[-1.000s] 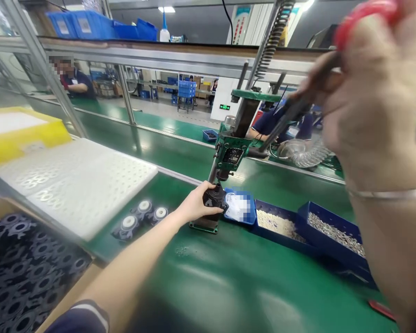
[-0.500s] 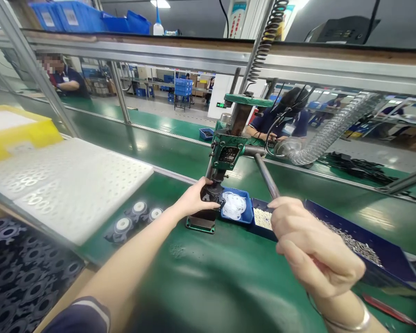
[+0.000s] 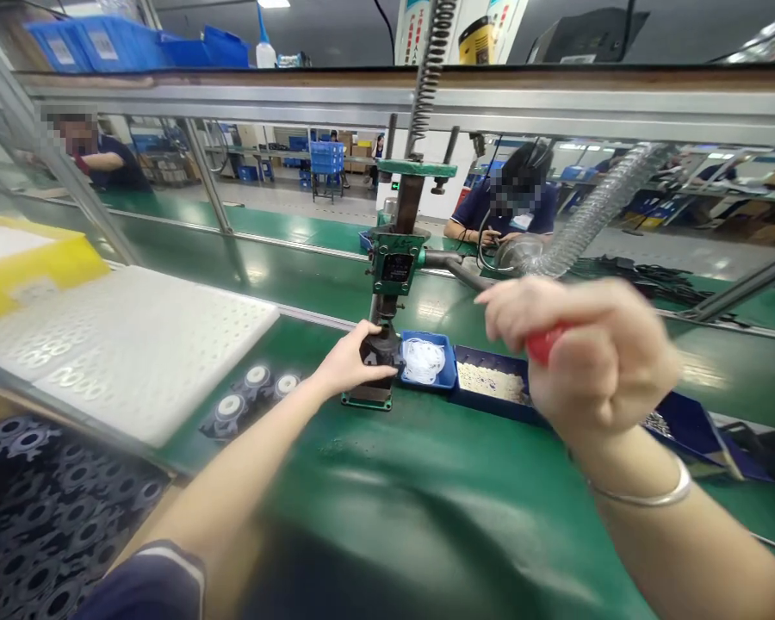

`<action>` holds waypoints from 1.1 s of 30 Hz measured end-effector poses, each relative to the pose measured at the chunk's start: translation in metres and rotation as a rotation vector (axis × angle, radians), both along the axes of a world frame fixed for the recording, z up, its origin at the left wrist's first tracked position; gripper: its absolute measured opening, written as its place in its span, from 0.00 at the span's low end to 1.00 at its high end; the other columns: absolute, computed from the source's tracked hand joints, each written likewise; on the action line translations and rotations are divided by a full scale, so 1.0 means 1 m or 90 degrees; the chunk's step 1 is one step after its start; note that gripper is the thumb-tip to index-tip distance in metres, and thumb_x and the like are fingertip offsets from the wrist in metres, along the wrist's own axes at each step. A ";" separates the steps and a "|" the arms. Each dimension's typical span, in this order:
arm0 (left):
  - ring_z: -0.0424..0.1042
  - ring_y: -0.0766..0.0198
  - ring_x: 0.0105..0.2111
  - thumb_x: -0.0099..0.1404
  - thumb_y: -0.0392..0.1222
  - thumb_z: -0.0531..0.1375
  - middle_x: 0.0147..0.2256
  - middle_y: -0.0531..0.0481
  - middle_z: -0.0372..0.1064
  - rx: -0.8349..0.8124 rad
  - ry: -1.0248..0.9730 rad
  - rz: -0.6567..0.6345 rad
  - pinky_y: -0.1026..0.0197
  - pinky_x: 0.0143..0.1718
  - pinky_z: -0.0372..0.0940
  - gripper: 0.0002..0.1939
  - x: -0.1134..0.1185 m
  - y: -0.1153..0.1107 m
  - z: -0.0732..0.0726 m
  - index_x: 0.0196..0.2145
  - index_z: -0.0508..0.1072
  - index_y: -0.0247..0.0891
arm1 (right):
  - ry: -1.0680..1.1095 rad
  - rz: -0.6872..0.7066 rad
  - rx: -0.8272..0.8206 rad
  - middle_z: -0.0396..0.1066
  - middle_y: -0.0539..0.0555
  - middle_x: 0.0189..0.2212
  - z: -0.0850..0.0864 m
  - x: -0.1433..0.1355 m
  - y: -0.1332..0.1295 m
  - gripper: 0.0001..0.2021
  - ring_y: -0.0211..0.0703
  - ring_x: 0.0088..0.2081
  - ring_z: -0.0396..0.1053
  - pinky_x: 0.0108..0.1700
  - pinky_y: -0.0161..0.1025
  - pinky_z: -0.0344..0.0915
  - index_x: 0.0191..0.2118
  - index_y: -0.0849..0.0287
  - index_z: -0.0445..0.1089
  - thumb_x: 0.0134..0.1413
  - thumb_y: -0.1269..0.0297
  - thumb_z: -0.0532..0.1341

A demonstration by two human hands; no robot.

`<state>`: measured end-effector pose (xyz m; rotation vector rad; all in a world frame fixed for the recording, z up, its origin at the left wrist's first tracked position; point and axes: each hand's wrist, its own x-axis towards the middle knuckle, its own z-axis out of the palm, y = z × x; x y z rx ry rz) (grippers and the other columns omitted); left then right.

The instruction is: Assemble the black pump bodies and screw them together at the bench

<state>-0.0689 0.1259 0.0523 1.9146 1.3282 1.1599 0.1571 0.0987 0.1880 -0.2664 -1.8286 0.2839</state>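
Note:
A green hand-operated arbor press (image 3: 397, 263) stands on the green bench. My right hand (image 3: 581, 353) is closed around the red-knobbed end of its press lever (image 3: 468, 277). Under the ram, my left hand (image 3: 355, 362) grips a black plastic part (image 3: 382, 349) between thumb and fingers, on the press base (image 3: 368, 398). Left of the press lie several black parts with white rings (image 3: 229, 406). Just right of it, a small blue tray (image 3: 450, 370) holds thin white rings.
A dark blue bin (image 3: 491, 387) of small cream pieces and another bin (image 3: 691, 435) with metal pieces stand to the right. At left are a white perforated board (image 3: 187, 323), a yellow tray (image 3: 52, 267) and a box of black parts (image 3: 58, 508). A co-worker (image 3: 510, 202) sits opposite.
My right hand has raised the press lever, and its red knob now shows. The ram has risen off the black part. My left hand keeps its grip; the view has shifted slightly.

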 end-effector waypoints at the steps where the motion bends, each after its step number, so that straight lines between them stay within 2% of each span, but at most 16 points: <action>1: 0.71 0.54 0.49 0.51 0.47 0.72 0.48 0.46 0.69 0.004 0.001 -0.013 0.54 0.53 0.65 0.31 0.007 -0.011 -0.004 0.49 0.64 0.39 | 0.044 0.007 -0.017 0.63 0.49 0.27 0.013 -0.002 0.002 0.12 0.43 0.29 0.68 0.41 0.51 0.73 0.38 0.50 0.69 0.65 0.50 0.55; 4: 0.70 0.54 0.52 0.51 0.48 0.72 0.51 0.44 0.68 -0.015 -0.013 -0.087 0.54 0.55 0.64 0.31 0.035 -0.047 -0.031 0.49 0.65 0.39 | 0.038 0.027 -0.062 0.68 0.52 0.40 0.048 -0.006 0.017 0.15 0.43 0.44 0.71 0.54 0.48 0.69 0.53 0.52 0.65 0.67 0.53 0.54; 6: 0.70 0.52 0.53 0.50 0.48 0.72 0.52 0.42 0.68 -0.068 -0.017 -0.127 0.51 0.56 0.64 0.32 0.054 -0.064 -0.058 0.49 0.65 0.40 | -0.033 -0.006 -0.067 0.66 0.53 0.52 0.058 0.000 0.034 0.19 0.42 0.57 0.65 0.61 0.47 0.63 0.58 0.56 0.59 0.67 0.56 0.57; 8: 0.69 0.49 0.54 0.50 0.46 0.72 0.52 0.41 0.68 -0.107 0.013 -0.173 0.48 0.56 0.65 0.32 0.071 -0.075 -0.082 0.50 0.64 0.40 | -0.109 -0.096 -0.056 0.64 0.55 0.58 0.053 0.017 0.055 0.21 0.43 0.61 0.62 0.62 0.47 0.61 0.59 0.58 0.59 0.65 0.56 0.59; 11: 0.69 0.47 0.55 0.50 0.43 0.71 0.54 0.37 0.65 -0.110 0.029 -0.228 0.45 0.56 0.65 0.32 0.083 -0.078 -0.101 0.50 0.63 0.39 | -0.306 -0.343 -0.136 0.70 0.55 0.53 0.018 0.067 0.086 0.13 0.47 0.56 0.67 0.59 0.47 0.64 0.48 0.57 0.71 0.63 0.56 0.59; 13: 0.67 0.46 0.56 0.52 0.42 0.69 0.58 0.34 0.59 -0.085 0.037 -0.260 0.44 0.56 0.64 0.31 0.084 -0.076 -0.102 0.51 0.62 0.39 | -0.473 -0.515 -0.315 0.76 0.54 0.46 -0.015 0.109 0.102 0.12 0.47 0.48 0.73 0.53 0.44 0.68 0.42 0.56 0.75 0.63 0.57 0.57; 14: 0.66 0.46 0.57 0.54 0.40 0.68 0.60 0.33 0.57 -0.068 0.042 -0.278 0.44 0.57 0.64 0.30 0.083 -0.074 -0.101 0.51 0.61 0.40 | -0.515 -0.552 -0.377 0.78 0.56 0.39 -0.032 0.131 0.108 0.12 0.50 0.42 0.75 0.47 0.45 0.70 0.37 0.58 0.77 0.61 0.58 0.58; 16: 0.65 0.47 0.58 0.55 0.38 0.65 0.60 0.33 0.56 -0.037 0.044 -0.313 0.44 0.57 0.64 0.28 0.082 -0.070 -0.098 0.51 0.59 0.40 | -0.561 -0.595 -0.446 0.78 0.59 0.29 -0.065 0.168 0.118 0.09 0.54 0.34 0.76 0.39 0.45 0.71 0.27 0.61 0.76 0.54 0.63 0.63; 17: 0.66 0.48 0.58 0.55 0.37 0.65 0.59 0.33 0.57 -0.029 0.039 -0.324 0.45 0.57 0.64 0.27 0.082 -0.068 -0.098 0.50 0.59 0.41 | -0.574 -0.605 -0.470 0.78 0.59 0.27 -0.079 0.183 0.122 0.06 0.54 0.32 0.76 0.36 0.44 0.70 0.25 0.61 0.76 0.50 0.65 0.65; 19: 0.67 0.48 0.56 0.56 0.36 0.64 0.57 0.34 0.59 -0.023 0.027 -0.335 0.45 0.56 0.65 0.27 0.084 -0.066 -0.099 0.50 0.59 0.41 | -0.583 -0.616 -0.500 0.79 0.58 0.28 -0.103 0.204 0.128 0.03 0.53 0.32 0.76 0.35 0.42 0.70 0.26 0.60 0.77 0.45 0.67 0.67; 21: 0.68 0.49 0.55 0.56 0.37 0.64 0.57 0.35 0.59 -0.021 0.017 -0.337 0.45 0.56 0.65 0.27 0.087 -0.066 -0.103 0.51 0.59 0.42 | -0.576 -0.623 -0.512 0.79 0.57 0.31 -0.120 0.216 0.133 0.03 0.51 0.34 0.76 0.37 0.40 0.69 0.29 0.59 0.77 0.45 0.66 0.68; 25: 0.68 0.49 0.55 0.56 0.36 0.64 0.59 0.35 0.56 -0.021 0.022 -0.338 0.45 0.56 0.65 0.31 0.090 -0.069 -0.110 0.55 0.57 0.44 | -0.546 -0.630 -0.514 0.79 0.56 0.32 -0.137 0.224 0.136 0.04 0.49 0.36 0.76 0.40 0.40 0.68 0.29 0.57 0.76 0.49 0.64 0.65; 33: 0.70 0.49 0.54 0.56 0.37 0.66 0.56 0.35 0.60 0.024 -0.010 -0.329 0.46 0.54 0.67 0.32 0.091 -0.068 -0.116 0.56 0.57 0.45 | -0.450 -0.627 -0.568 0.79 0.54 0.31 -0.139 0.227 0.132 0.06 0.46 0.33 0.76 0.37 0.39 0.68 0.32 0.58 0.76 0.50 0.61 0.65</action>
